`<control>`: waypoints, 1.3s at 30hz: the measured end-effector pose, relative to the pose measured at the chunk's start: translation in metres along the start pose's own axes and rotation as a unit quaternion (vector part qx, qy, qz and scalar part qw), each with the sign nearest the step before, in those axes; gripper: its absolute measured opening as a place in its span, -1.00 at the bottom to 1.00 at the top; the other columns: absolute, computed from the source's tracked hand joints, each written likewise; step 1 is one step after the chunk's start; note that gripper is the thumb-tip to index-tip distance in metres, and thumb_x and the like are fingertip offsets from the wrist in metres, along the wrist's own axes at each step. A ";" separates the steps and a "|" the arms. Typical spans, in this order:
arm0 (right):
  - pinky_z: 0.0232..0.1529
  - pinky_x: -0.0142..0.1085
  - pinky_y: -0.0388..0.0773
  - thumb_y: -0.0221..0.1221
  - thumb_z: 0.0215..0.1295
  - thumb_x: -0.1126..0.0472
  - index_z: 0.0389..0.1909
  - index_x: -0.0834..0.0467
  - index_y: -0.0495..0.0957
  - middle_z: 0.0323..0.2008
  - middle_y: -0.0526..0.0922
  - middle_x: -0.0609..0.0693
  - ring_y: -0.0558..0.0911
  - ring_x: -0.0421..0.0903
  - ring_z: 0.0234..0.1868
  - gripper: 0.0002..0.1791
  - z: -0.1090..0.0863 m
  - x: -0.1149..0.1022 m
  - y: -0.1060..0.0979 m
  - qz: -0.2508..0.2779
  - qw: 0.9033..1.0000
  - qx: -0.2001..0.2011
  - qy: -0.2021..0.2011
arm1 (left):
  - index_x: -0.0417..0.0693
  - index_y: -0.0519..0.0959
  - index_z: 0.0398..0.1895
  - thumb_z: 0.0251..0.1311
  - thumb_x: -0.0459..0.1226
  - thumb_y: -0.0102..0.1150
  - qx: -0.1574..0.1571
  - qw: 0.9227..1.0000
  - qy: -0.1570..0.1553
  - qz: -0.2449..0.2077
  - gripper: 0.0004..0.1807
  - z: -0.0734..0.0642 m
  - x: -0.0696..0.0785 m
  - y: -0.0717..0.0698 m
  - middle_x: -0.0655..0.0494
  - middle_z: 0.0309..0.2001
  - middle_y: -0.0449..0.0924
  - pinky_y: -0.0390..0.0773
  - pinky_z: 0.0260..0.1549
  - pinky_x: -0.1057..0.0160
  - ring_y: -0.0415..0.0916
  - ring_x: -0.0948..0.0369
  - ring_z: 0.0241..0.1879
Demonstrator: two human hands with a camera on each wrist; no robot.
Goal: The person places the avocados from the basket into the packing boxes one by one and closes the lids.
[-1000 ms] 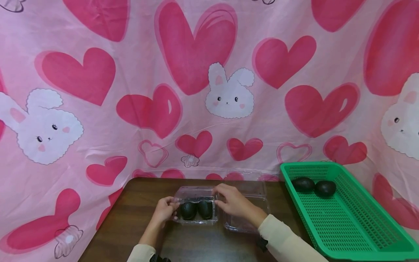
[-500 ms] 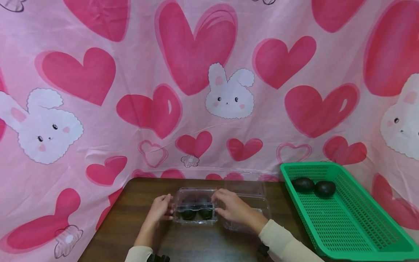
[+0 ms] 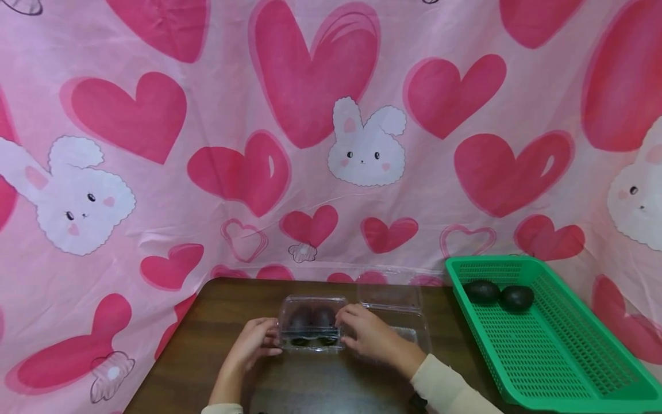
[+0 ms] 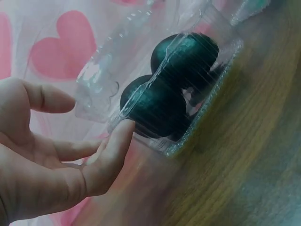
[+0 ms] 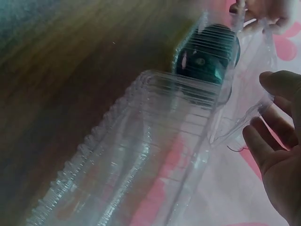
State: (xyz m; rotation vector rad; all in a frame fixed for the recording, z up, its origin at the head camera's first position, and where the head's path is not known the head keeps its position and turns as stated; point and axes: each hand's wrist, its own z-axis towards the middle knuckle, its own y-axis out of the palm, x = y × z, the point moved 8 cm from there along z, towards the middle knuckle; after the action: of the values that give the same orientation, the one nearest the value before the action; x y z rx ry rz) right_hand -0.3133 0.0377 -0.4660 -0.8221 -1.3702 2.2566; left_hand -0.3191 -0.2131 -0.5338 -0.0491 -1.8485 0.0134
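Note:
Two dark avocados (image 4: pixel 155 106) sit in a clear plastic clamshell box (image 3: pixel 312 348) on the wooden table. Its hinged lid (image 3: pixel 312 312) leans over them, partly lowered. At the box's left side is my left hand (image 3: pixel 256 342), with fingers spread and loosely bent. In the left wrist view its fingertips are close to the box edge and a lid corner; firm contact is hard to tell. My right hand (image 3: pixel 369 333) holds the lid's right corner, which lies between its fingertips in the right wrist view. The right forearm passes over a second clear box.
The second clear box (image 3: pixel 389 292) stands with its lid up, just right of the first. A green slotted basket (image 3: pixel 548 345) with two more avocados (image 3: pixel 499 294) is at the right. A pink cloth (image 3: pixel 305 190) with hearts and rabbits hangs behind the table.
The lid has come down toward me over the avocados. My left fingers have let go of the lid and spread at the box's left side. My right hand has moved slightly down with the lid.

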 end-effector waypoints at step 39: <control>0.00 -0.15 0.71 0.49 0.14 0.32 0.19 0.21 0.50 0.04 0.53 0.08 0.61 -0.06 -0.07 -0.41 -0.008 0.017 0.016 0.097 0.986 0.031 0.129 | -0.66 0.30 0.23 0.13 -0.70 -0.05 0.009 0.998 0.027 -0.055 -0.48 0.001 -0.013 0.004 0.07 -0.38 0.41 0.69 -0.39 0.31 0.42 0.23 -0.39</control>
State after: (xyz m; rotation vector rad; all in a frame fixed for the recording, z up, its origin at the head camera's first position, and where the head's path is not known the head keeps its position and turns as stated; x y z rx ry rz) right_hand -0.3207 0.0458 -0.4877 -1.2241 -1.1393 2.2247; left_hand -0.3164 -0.2097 -0.5465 0.0652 -1.7936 -0.0480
